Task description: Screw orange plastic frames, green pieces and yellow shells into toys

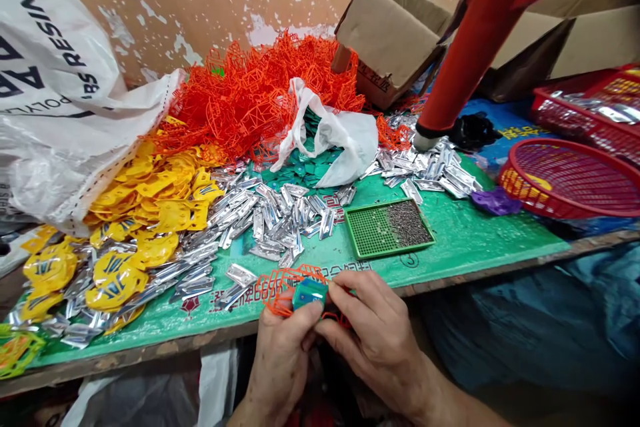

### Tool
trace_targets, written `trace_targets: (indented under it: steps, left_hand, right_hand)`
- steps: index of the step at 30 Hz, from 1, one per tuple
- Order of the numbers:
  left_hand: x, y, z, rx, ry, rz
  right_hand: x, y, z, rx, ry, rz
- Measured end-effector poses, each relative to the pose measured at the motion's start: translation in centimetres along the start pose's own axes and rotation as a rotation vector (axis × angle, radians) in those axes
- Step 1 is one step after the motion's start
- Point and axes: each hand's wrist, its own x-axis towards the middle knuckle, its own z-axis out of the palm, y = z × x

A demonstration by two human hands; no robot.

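Just over the front edge of the table, my left hand (283,353) is closed round an orange plastic lattice piece (280,280) with a small green plastic plate (309,291) lying against it. Its thumb presses on the plate's lower edge. My right hand (377,327) is closed at the right side of the same pieces, thumb and forefinger together by the plate's right edge. Anything small between those fingertips is hidden. Behind my hands, a green tray (373,232) holds many tiny metal bits (406,222), mostly in its right half.
Silver metal strips (273,213) lie scattered behind my hands. Yellow plastic parts (150,190) spread on the left beside a white sack (65,93). Farther back are an orange lattice heap (240,93) and a white bag (357,137) of green plates. A red pole (470,47) and red basket (520,180) stand right.
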Motion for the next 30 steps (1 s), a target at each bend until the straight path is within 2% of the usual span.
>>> trace_targets:
  steps: [3, 7, 11, 14, 30]
  left_hand:
    - [0.2, 0.5, 0.5, -0.102, 0.065, -0.041]
    - [0.4, 0.6, 0.5, -0.133, 0.118, -0.045]
    - [0.3, 0.4, 0.4, -0.078, 0.072, -0.014]
    - [0.1, 0.3, 0.4, -0.031, 0.048, 0.023]
    - [-0.1, 0.2, 0.5, -0.103, 0.106, 0.035]
  right_hand:
    - [0.4, -0.2, 0.4, -0.008, -0.023, 0.042]
    - [0.4, 0.0, 0.6, 0.079, -0.047, 0.087]
    - [0.0, 0.4, 0.5, 0.188, -0.039, 0.099]
    - [-0.4, 0.5, 0.6, 0.184, 0.007, 0.082]
    - [-0.8, 0.1, 1.4, 0.241, 0.052, 0.084]
